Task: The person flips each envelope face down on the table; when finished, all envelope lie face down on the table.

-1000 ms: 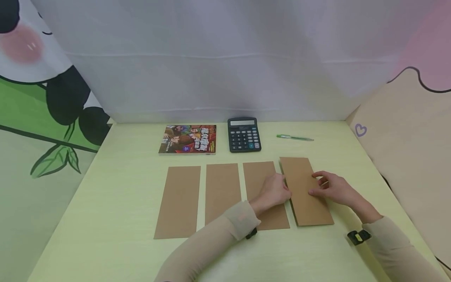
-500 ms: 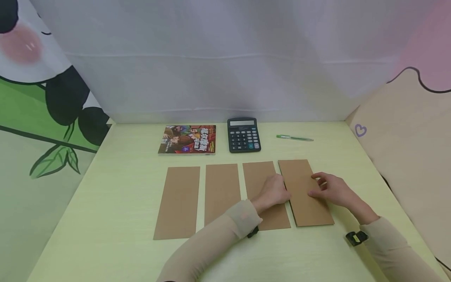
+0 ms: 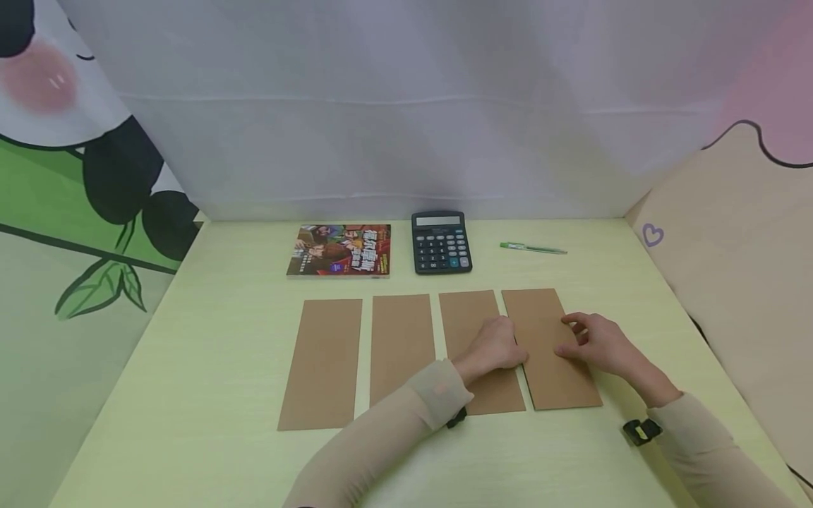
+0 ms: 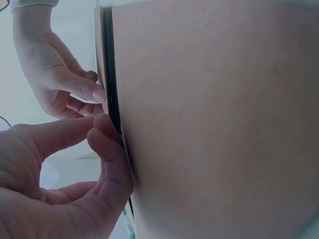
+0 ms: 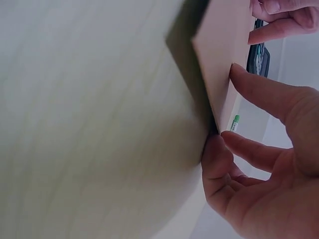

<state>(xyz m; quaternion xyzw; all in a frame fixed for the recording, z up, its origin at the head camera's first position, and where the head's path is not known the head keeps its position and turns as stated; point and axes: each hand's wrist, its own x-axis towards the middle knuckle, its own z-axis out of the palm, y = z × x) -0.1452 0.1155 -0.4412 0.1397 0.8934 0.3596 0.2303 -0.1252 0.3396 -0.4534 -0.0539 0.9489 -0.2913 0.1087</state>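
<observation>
Several brown cardboard rectangles lie side by side in a row on the table. The rightmost cardboard rectangle (image 3: 543, 374) is between my hands. My left hand (image 3: 490, 346) reaches across the neighbouring rectangle (image 3: 464, 310), thumb and curled fingertips at the rightmost one's left edge. On the opposite side, my right hand (image 3: 600, 343) holds its right edge, thumb on the top face. In the right wrist view, the other fingers (image 5: 217, 157) bend at the edge, and a shadow shows under the cardboard (image 5: 224, 55). My left forearm partly covers two of the rectangles.
Behind the row lie a comic-style book (image 3: 339, 250), a black calculator (image 3: 441, 242) and a green pen (image 3: 533, 248). A white cloth (image 3: 406, 141) hangs at the table's back edge, with painted panels on both sides.
The rightmost cardboard rectangle has come down flatter, its far end shifting slightly toward me and lining up with the row. Both hands stay almost where they were.
</observation>
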